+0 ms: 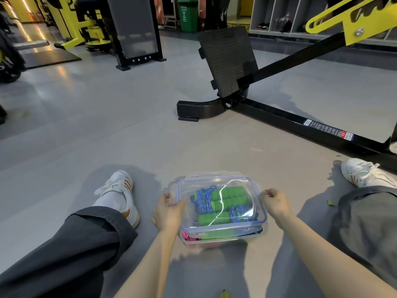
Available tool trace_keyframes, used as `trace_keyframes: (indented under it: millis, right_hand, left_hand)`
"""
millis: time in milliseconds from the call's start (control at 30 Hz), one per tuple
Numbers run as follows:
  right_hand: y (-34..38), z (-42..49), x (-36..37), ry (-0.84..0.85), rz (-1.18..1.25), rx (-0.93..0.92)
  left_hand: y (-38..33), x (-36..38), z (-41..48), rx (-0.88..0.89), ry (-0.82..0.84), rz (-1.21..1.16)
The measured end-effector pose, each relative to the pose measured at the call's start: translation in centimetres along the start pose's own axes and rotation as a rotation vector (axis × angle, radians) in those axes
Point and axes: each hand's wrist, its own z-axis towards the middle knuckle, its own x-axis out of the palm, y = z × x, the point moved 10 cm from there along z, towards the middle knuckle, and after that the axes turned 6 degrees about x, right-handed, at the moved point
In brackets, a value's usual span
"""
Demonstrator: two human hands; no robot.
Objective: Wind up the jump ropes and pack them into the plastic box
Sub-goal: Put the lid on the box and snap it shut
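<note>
Down on the grey gym floor (107,125), a seated person holds a clear plastic box (223,234) between outstretched legs, at 6 o'clock in the head view. Its blue-rimmed transparent lid (217,182) lies on top. Wound jump ropes (223,203) show through the lid: green foam handles (234,193) lie side by side, with bundles of blue speckled cord (200,201) at the box's 9 and 4 o'clock sides. A pink rope (189,236) shows lower down through the front wall, at the 7 o'clock corner.

The left hand (168,211) grips the box at its 9 o'clock edge, thumb laid over the lid's rim and fingers (166,196) curled round the side. The right hand (276,204) meets the 3 o'clock edge with its fingers curled onto the rim there; whether they pinch a latch cannot be told. Both forearms are bare.

Dark grey trousers (86,244) cover the legs. White, orange-striped shoes rest on the floor, the left sneaker (120,194) at 9 o'clock of the box and the right sneaker (361,172) at 2 o'clock.

Beyond, at 1 o'clock, stands a black exercise machine with a tilted ribbed footplate (227,61) and a yellow lever arm (343,20). A green bin (188,14) stands at 12 o'clock in the far background, and yellow-and-black gym frames (73,22) fill 11 o'clock.
</note>
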Motion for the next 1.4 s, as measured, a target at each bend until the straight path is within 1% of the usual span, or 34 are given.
trace_keyframes:
  millis: [100,167,200,267,367,533,600,700,733,800,900,933,967,1000,1033,1067,1100,1167,1233,1267,1333,1400]
  right_hand:
    - [2.9,-0.7,-1.5,0.014,0.274,-0.070]
    - [5.7,-1.6,-2.9,0.021,0.458,-0.126]
    - [7.0,-2.0,-3.4,0.038,0.530,-0.143]
    - [8.6,-2.5,-4.1,0.067,0.593,-0.149]
    - [8.0,-2.6,-3.8,0.111,0.586,-0.087]
    - [2.9,-2.4,-2.1,0.126,0.502,0.016]
    - [0.9,-2.4,-1.5,0.099,0.472,0.084]
    - [-0.2,-2.5,-1.0,0.074,0.400,0.073]
    - [-0.3,-2.5,-0.9,0.066,0.366,0.054]
    - [-0.4,-2.3,-0.7,0.034,0.287,0.007]
    - [-0.8,-1.9,0.0,0.012,0.184,-0.023]
    - [-0.9,-1.7,0.2,0.003,0.155,-0.031]
    - [-1.1,-1.4,0.3,-0.010,0.122,-0.043]
    - [-1.3,-1.2,0.4,-0.025,0.085,-0.055]
    - [-1.4,-1.1,0.6,-0.036,0.053,-0.073]
    - [-1.4,-1.1,0.7,-0.049,0.022,-0.096]
    - [-1.2,-1.2,0.8,-0.068,-0.030,-0.130]
    - [-0.8,-1.5,1.0,-0.100,-0.177,-0.192]
    - [0.1,-2.0,1.2,-0.129,-0.360,-0.278]
    - [0.9,-2.4,1.1,-0.173,-0.447,-0.356]
    - [2.6,-3.8,1.8,-0.243,-0.601,-0.566]
    - [3.2,-5.3,3.6,-0.188,-0.686,-0.774]
  left_hand:
    - [-2.3,-0.8,0.4,0.031,-0.025,-0.288]
    - [-4.6,-1.9,1.2,0.090,-0.048,-0.450]
    - [-5.8,-2.2,1.6,0.115,-0.043,-0.509]
    - [-7.2,-2.6,2.0,0.123,-0.027,-0.593]
    - [-7.1,-2.9,1.6,0.100,-0.018,-0.619]
    - [-3.3,-2.3,-0.3,0.037,0.061,-0.523]
    - [-2.2,-2.0,-1.3,-0.013,0.086,-0.473]
    - [-0.8,-2.0,-2.5,-0.097,0.082,-0.447]
    - [-0.5,-2.1,-2.6,-0.097,0.077,-0.417]
    - [-0.2,-2.2,-2.3,-0.018,0.071,-0.249]
    - [-0.4,-1.1,-2.2,0.123,0.091,0.183]
    - [-1.2,-0.5,-2.3,0.215,0.088,0.347]
    - [-2.3,0.2,-2.5,0.342,0.070,0.502]
    - [-3.7,1.1,-3.0,0.488,0.061,0.598]
    - [-5.0,2.5,-3.7,0.651,0.081,0.650]
    - [-6.1,4.0,-4.9,0.796,0.141,0.682]
    - [-6.3,5.7,-6.0,0.890,0.224,0.696]
    - [-5.1,8.2,-7.4,0.901,0.381,0.784]
    - [-3.5,9.6,-7.9,0.888,0.442,0.888]
    - [-3.0,9.9,-8.0,0.881,0.461,0.942]
    - [-2.3,10.1,-7.7,0.865,0.469,1.001]
    - [-2.2,10.1,-7.7,0.858,0.447,1.003]
